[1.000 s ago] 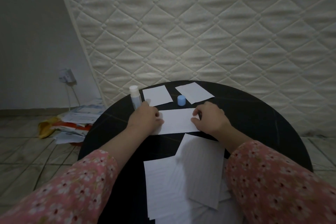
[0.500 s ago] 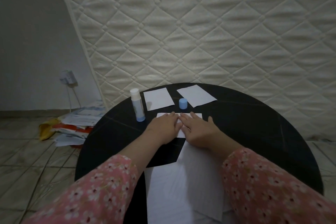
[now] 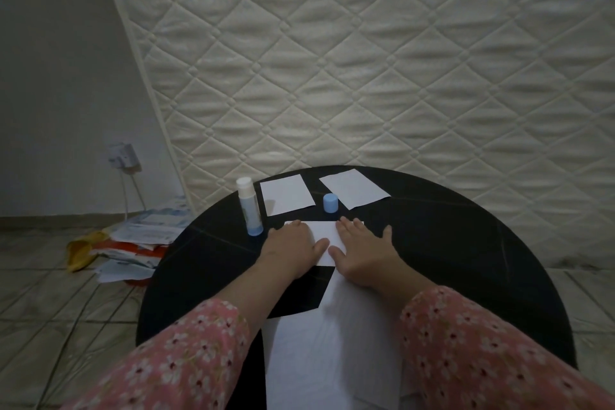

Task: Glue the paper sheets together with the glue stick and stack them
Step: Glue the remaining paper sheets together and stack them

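White paper sheets (image 3: 324, 236) lie flat on the table; the uncapped glue stick (image 3: 249, 206) stands upright beside them

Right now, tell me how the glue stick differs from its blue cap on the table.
The glue stick is tall and slim; the blue cap is short and squat. The glue stick is mostly white with a blue base; the cap is blue all over. The glue stick stands left of the two small sheets; the cap sits between them. Both stand upright on the black table, untouched by either hand.
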A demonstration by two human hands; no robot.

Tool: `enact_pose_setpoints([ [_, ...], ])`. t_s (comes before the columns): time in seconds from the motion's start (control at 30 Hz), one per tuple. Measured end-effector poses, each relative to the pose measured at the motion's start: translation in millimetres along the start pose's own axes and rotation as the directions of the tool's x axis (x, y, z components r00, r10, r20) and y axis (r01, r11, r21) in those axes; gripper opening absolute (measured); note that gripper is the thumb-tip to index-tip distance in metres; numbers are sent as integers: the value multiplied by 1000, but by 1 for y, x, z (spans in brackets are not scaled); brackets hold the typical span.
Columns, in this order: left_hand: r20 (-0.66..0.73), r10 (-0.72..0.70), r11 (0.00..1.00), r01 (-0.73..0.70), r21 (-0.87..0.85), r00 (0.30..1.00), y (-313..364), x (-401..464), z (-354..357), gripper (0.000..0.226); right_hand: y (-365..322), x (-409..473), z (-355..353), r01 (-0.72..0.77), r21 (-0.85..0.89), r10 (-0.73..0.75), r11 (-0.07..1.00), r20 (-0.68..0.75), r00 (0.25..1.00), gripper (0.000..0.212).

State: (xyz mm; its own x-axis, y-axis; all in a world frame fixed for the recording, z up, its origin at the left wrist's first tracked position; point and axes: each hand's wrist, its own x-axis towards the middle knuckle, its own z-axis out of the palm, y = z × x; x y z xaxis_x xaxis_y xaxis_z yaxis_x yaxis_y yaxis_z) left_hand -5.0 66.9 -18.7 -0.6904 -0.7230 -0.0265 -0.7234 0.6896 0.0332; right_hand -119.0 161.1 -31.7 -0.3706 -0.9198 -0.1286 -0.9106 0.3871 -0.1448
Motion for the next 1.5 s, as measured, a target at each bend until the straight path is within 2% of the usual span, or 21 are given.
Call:
enact_pose_setpoints([
  [0.07,-66,80,994,-75,77,995,2,-3,-8,51,4,0,-2,17,39,-18,999,23,1000,63],
  [0.13,-92,195,980,-197,-8,976,0,-5,-9,44,8,-2,-3,37,59,-40,998,58,998,64],
  [0.2,-44,264,953,-267,-144,964,-6,-4,-6,48,11,-3,-5,56,27,-59,998,92,994,66],
  [0.3,47,273,937,-255,-240,961,-18,-3,-3,61,15,-4,-6,82,-24,-79,996,111,991,66],
  [0.43,82,296,926,-264,-269,952,-29,-4,-6,67,25,-7,-11,128,7,-128,992,130,983,62],
  [0.67,72,273,915,-236,-328,959,-41,-6,-4,67,36,-14,-6,171,50,-174,984,69,982,51],
  [0.8,48,234,918,-204,-340,971,-59,-12,-11,52,38,-15,-7,158,88,-163,984,57,985,49],
  [0.9,56,227,925,-197,-326,972,-66,-16,-15,48,41,-17,-7,181,80,-186,980,56,981,51],
  [1.07,101,228,933,-188,-307,968,-70,-17,-19,56,46,-18,-12,212,43,-216,976,120,969,65],
  [1.13,90,218,923,-175,-344,972,-71,-17,-17,56,47,-17,-11,214,88,-223,973,102,970,68],
  [1.2,22,210,883,-180,-434,978,-71,-20,-14,49,50,-20,-9,207,242,-221,948,31,975,69],
  [1.27,-154,148,830,-207,-518,977,-73,-27,-15,28,51,-23,-10,200,400,-169,895,-111,979,68],
  [1.3,-235,67,810,-191,-554,970,-75,-30,-17,23,51,-23,-11,181,408,-112,895,-188,976,64],
  [1.37,-340,-133,785,-110,-610,931,-82,-34,-23,38,47,-20,-15,72,299,9,952,-263,965,61],
  [1.43,-372,-326,761,8,-649,869,-89,-32,-24,46,40,-17,-15,-40,185,77,982,-200,977,71],
  [1.5,-338,-462,717,122,-686,820,-92,-27,-22,44,35,-14,-12,-99,161,116,982,-96,989,77],
])
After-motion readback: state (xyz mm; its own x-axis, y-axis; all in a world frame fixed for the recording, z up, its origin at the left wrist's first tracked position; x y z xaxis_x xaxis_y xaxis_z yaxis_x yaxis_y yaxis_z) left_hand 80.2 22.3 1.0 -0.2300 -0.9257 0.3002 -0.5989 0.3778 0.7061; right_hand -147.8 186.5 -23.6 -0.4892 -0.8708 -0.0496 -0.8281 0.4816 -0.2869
